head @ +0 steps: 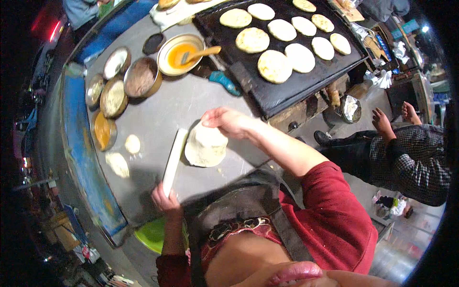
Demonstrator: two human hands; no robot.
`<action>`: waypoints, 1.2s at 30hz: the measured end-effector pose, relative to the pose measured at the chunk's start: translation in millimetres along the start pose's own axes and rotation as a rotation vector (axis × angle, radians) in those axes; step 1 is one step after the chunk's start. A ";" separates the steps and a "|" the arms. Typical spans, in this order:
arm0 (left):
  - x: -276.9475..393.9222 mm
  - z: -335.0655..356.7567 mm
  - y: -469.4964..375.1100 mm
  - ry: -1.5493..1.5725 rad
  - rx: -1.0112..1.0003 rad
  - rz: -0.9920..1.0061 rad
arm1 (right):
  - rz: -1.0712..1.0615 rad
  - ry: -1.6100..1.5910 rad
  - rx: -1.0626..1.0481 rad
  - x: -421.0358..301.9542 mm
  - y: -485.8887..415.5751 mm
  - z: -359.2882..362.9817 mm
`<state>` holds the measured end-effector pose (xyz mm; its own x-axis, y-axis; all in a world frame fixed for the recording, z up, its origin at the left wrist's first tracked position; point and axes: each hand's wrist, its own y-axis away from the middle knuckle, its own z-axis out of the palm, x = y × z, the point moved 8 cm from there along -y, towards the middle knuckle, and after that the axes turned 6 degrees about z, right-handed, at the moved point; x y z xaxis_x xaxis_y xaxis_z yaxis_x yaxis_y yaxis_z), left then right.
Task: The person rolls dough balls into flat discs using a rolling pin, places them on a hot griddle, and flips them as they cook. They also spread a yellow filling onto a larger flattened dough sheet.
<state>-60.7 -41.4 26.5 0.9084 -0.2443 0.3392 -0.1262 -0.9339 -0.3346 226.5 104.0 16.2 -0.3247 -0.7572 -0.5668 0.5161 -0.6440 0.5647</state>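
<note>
A round sheet of dough point(207, 149) lies on the grey worktop point(186, 97) before me. Its far edge is pinched in the fingers of my right hand point(226, 122), lifted and partly folded over towards me. My left hand point(165, 198) grips the near end of a pale rolling pin point(174, 161), which slants away from me just left of the dough and appears apart from it. Further left rest a small dough ball point(132, 144) and a flattened oval piece of dough point(117, 165).
A black griddle point(251, 68) carrying several flatbreads point(275, 66) stands at the far right. Several bowls of fillings or powders point(114, 98) line the left. A bowl of orange liquid point(181, 53) holds a brush point(200, 54). Another person point(398, 158) stands to my right.
</note>
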 end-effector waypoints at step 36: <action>-82.4 -13.7 17.5 0.266 0.425 -0.592 | -0.639 1.338 0.313 17.6 63.3 39.8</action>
<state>-143.2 -41.2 4.6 0.6437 0.1592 0.7485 0.5625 -0.7615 -0.3218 222.0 45.6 65.8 0.6044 0.1929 -0.7730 0.3308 -0.9434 0.0233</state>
